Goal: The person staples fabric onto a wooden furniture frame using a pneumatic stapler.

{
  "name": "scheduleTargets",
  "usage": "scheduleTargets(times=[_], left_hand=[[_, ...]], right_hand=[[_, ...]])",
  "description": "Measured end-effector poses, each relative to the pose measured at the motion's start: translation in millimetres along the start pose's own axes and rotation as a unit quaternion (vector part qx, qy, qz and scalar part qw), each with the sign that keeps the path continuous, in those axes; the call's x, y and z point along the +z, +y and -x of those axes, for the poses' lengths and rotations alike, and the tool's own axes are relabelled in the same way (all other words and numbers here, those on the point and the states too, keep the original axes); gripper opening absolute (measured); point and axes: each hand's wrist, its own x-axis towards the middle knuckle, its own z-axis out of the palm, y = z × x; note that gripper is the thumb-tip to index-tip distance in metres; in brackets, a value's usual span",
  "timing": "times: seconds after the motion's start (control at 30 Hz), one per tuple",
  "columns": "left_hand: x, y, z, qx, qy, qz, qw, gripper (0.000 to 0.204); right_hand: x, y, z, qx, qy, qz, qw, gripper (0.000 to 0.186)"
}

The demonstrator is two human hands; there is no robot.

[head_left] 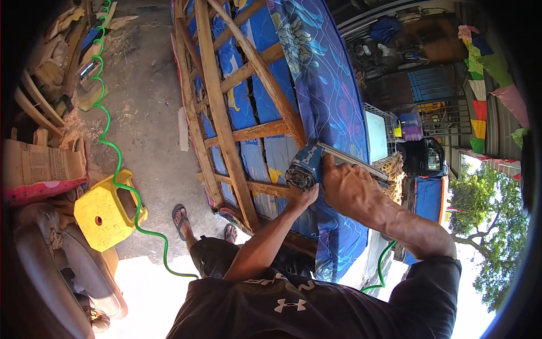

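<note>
My right hand (349,183) is wrapped round the handle of a staple gun, with a blue body (307,160), a dark rounded end and a long silver magazine (355,160). The tool lies against blue patterned fabric (333,90) at the edge of a large wooden frame (223,121). Just below the tool's dark end is my left hand (305,196), close to the fabric edge. Its fingers are mostly hidden behind the tool, so their grip does not show. Blue sheeting (243,110) shows between the frame's slats.
A coiled green hose (118,155) runs along the floor at left, past a yellow plastic stool (107,212). Cardboard (42,164) and a brown padded seat (53,271) stand beyond it. Wire cages (443,118) and a dark vehicle (426,157) are at right.
</note>
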Motion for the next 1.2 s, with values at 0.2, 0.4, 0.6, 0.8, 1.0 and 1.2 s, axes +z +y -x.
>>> scheduleTargets(times=[0.2, 0.4, 0.6, 0.8, 1.0, 1.2], left_hand=[[-5, -9, 3, 0.018, -0.033, -0.006, 0.999, 0.018], [-10, -11, 9, 0.06, -0.044, -0.047, 0.996, 0.018], [-5, 2, 1, 0.132, -0.045, -0.121, 0.983, 0.026], [-4, -69, 8, 0.054, -0.098, -0.034, 0.993, 0.034], [-2, -1, 8, 0.12, -0.015, -0.116, 0.986, 0.018], [-1, 1, -2, -0.197, 0.021, 0.166, 0.966, 0.029]], right_hand=[[-11, -16, -10, 0.027, -0.051, -0.023, 0.998, 0.044], [8, -25, -2, 0.037, 0.001, -0.01, 0.999, 0.033], [16, -30, 16, 0.099, -0.031, -0.018, 0.995, 0.046], [11, -42, 3, 0.069, 0.004, -0.051, 0.996, 0.032], [12, -34, 22, 0.141, -0.094, -0.073, 0.983, 0.031], [24, -23, 40, 0.115, -0.022, -0.141, 0.983, 0.035]])
